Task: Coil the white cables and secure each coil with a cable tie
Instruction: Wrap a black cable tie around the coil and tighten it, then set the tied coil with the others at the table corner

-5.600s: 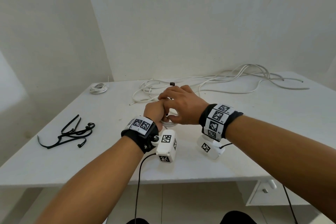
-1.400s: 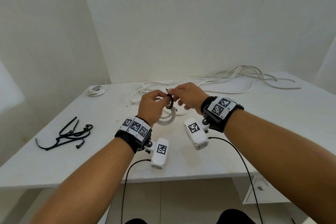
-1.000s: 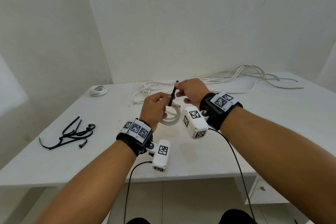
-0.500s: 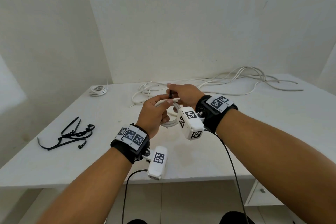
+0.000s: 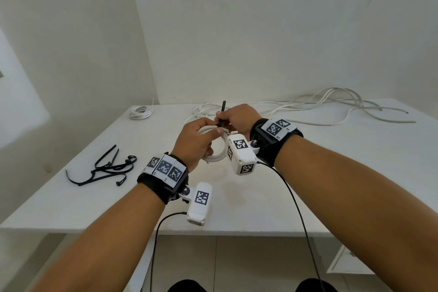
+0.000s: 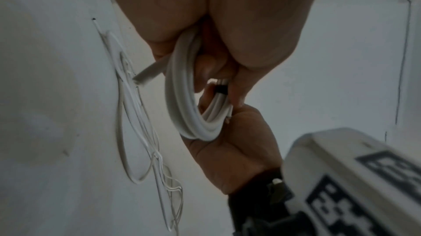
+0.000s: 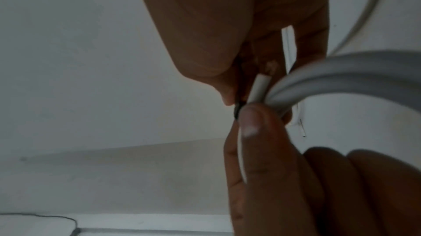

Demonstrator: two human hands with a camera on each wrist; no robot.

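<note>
Left hand point(image 5: 195, 141) grasps coil point(image 6: 182, 99) above table point(image 5: 237, 201); right hand point(image 5: 239, 117) pinches tie point(image 5: 222, 114) at coil's top, tail upright.

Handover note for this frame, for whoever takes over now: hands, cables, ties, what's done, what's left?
Left hand grips the white cable coil above the table.
Right hand pinches the black cable tie at the coil, tail pointing up.
Done: one small tied coil at the far left.
Left: finish cinching this tie, then coil and tie the loose white cables at the back. Spare ties lie on the left.
</note>
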